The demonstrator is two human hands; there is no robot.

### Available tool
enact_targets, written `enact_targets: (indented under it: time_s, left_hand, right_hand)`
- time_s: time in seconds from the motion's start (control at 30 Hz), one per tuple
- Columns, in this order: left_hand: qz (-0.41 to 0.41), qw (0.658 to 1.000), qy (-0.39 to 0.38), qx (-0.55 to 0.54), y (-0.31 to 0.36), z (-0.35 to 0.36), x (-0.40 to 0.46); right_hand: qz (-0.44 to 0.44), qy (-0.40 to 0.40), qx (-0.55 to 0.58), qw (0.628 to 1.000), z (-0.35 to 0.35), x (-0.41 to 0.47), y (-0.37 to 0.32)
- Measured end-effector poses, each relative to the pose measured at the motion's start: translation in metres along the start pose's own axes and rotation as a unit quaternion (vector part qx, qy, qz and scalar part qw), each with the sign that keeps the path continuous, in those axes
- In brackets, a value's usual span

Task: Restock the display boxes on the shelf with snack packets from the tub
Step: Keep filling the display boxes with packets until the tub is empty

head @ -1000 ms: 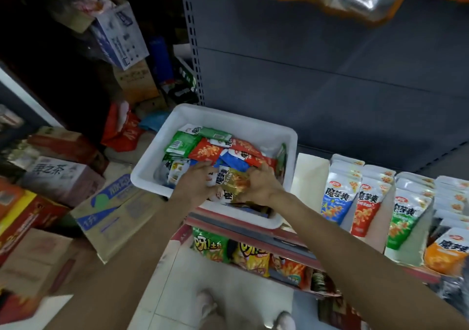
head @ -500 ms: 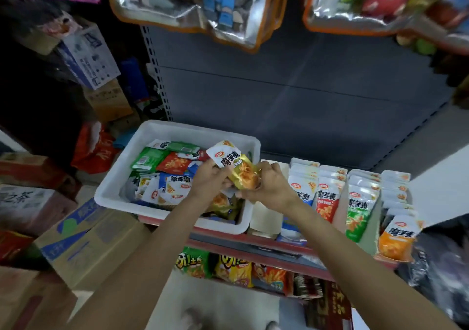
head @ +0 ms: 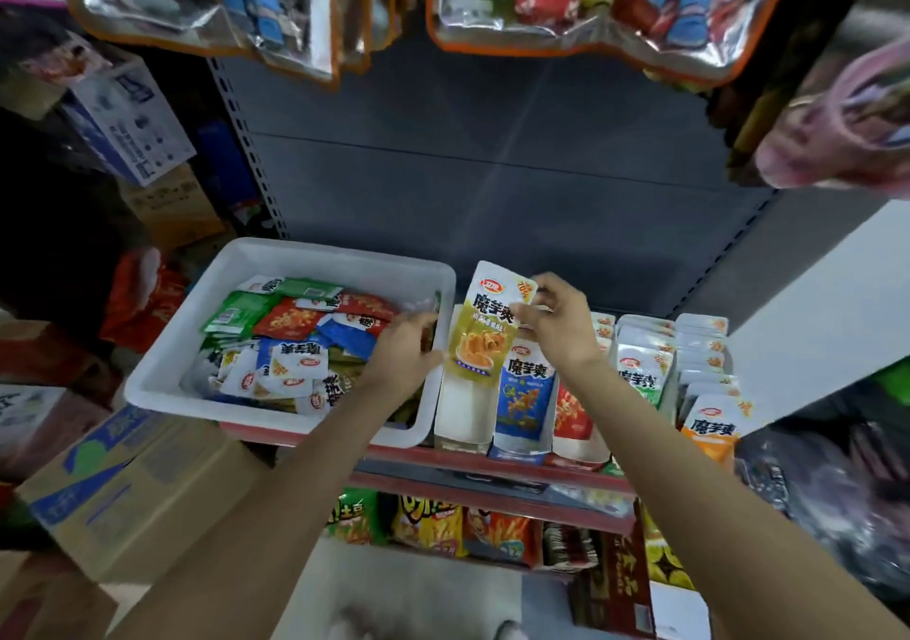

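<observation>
A white tub (head: 162, 368) on the shelf's left end holds several mixed snack packets (head: 295, 324). To its right stand white display boxes; the leftmost box (head: 463, 418) looks nearly bare. I hold a yellow-green packet (head: 485, 329) upright over that box. My right hand (head: 556, 329) pinches its top right corner. At the packet's lower left edge, my left hand (head: 404, 353) holds it. The boxes further right carry blue (head: 524, 393), red (head: 571, 413), green (head: 640, 378) and orange (head: 711, 432) packets.
Big clear bags of sweets (head: 566, 4) hang overhead from the upper shelf. A lower shelf holds chip bags (head: 428, 526). Cardboard cartons (head: 123, 482) are stacked on the floor at the left. The grey back panel (head: 492, 171) rises behind the shelf.
Both hands lifted the yellow-green packet out of the tub and carried it right, over the leftmost display box. The view tilted up, bringing the hanging bags into sight.
</observation>
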State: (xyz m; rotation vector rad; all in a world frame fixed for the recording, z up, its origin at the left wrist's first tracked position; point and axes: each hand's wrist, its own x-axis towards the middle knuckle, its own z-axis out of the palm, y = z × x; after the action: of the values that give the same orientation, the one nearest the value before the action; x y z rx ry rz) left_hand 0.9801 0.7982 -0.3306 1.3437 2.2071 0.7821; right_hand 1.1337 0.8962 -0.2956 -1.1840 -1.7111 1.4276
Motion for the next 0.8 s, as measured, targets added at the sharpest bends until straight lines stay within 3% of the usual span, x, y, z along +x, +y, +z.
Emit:
enact_targets:
  time_s: [0.1,0.23,0.43,0.53,0.7,0.8]
  left_hand:
    - [-0.004,0.997,-0.053,0.063,-0.012,0.003,0.003]
    - [-0.041,0.995,-0.090,0.003,-0.018,0.002,0.003]
    - [-0.062,0.989,-0.117,-0.058,-0.024,0.002,-0.001]
    - [-0.064,0.988,-0.125,-0.068,-0.027,0.003,0.001]
    - [-0.051,0.989,-0.124,-0.057,-0.030,0.004,0.001]
    - [-0.045,0.990,-0.122,-0.050,-0.030,0.007,0.001]
  right_hand:
    - [-0.027,0.009,-0.088,0.996,0.004,0.007,0.005]
    - [-0.084,-0.010,-0.217,0.973,0.010,0.014,0.007]
    - [-0.140,-0.113,-0.390,0.903,0.020,0.024,0.014]
    - [-0.143,-0.145,-0.490,0.848,0.027,0.028,0.019]
    - [-0.206,-0.089,-0.644,0.732,0.033,0.035,0.020]
    - [-0.206,-0.070,-0.679,0.701,0.036,0.041,0.018]
